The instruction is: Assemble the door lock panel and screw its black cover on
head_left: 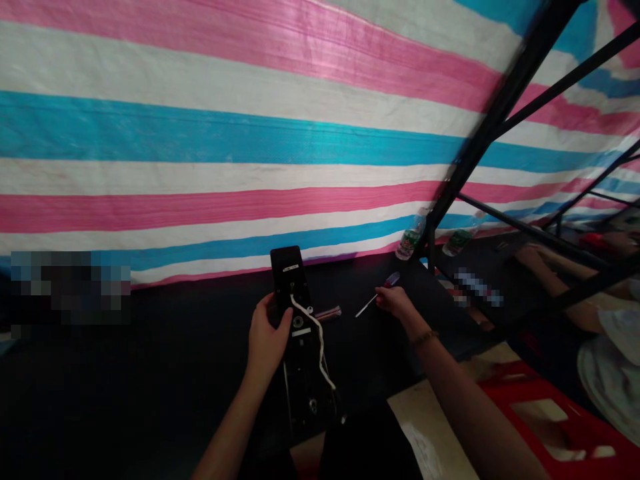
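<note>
Device (299,333) on the tabletop (190,347) is gripped along its edge by the left hand (267,330), thumb across its face. Beyond and rightward, a screwdriver (386,287) is pinched in the right hand's (393,300) closed fingers, palm lowered.

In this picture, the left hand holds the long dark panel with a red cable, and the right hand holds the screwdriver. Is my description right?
Not fully: the cable is white, not red, as the head view shows. The rest is right: the left hand holds the long dark panel, and the right hand holds the screwdriver.
</note>
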The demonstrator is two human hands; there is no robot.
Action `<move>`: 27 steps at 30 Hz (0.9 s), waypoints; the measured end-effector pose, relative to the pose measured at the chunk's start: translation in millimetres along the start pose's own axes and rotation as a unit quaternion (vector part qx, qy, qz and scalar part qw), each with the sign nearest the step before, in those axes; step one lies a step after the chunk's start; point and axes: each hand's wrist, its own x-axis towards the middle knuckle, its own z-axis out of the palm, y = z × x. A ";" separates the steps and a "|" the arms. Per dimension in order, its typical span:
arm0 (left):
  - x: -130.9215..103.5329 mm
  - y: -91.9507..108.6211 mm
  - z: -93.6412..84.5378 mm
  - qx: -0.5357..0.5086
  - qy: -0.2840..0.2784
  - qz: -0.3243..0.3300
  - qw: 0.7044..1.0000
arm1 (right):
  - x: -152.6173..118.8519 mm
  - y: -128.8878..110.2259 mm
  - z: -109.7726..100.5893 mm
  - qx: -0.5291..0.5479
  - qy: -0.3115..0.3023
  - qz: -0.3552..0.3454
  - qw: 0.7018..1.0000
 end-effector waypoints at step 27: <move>16.0 19.0 14.3 0.100 0.057 0.075 0.991 | -162.6 -3.4 119.4 -0.385 -0.080 -0.494 0.776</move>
